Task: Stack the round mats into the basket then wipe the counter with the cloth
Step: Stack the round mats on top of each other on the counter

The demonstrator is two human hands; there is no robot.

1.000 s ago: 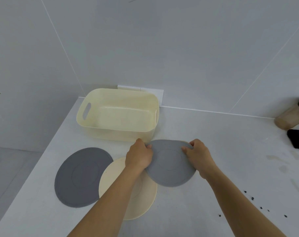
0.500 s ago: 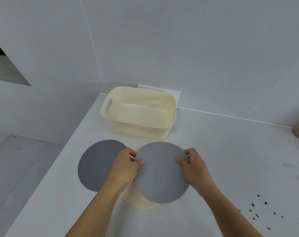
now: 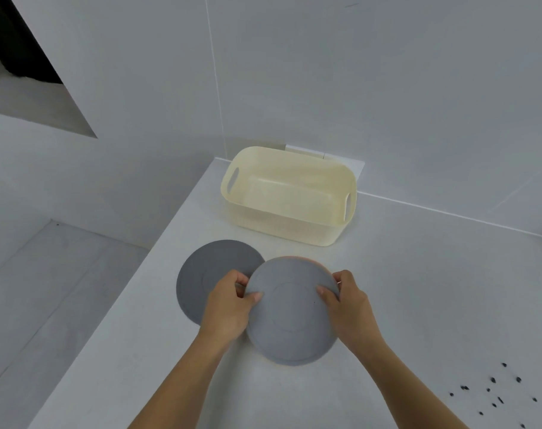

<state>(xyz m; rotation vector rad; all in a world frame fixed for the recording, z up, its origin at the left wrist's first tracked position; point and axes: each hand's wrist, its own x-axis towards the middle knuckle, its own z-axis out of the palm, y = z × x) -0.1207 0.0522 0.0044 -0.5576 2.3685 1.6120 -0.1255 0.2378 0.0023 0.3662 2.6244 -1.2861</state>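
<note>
A light grey round mat is gripped at its left edge by my left hand and at its right edge by my right hand. It lies on top of a cream round mat, of which only a thin rim shows at the far edge. A darker grey round mat lies flat on the counter to the left, partly under my left hand. The cream plastic basket, with nothing in it, stands behind the mats near the wall. No cloth is in view.
The white counter ends at its left edge, with a drop to the floor beyond. Several small dark crumbs lie at the lower right. A white wall socket plate sits behind the basket.
The light grey mat has been set squarely over the cream mat, now almost hiding it. The camera view has swung left, so the jar and dark item at the right are out of view.
</note>
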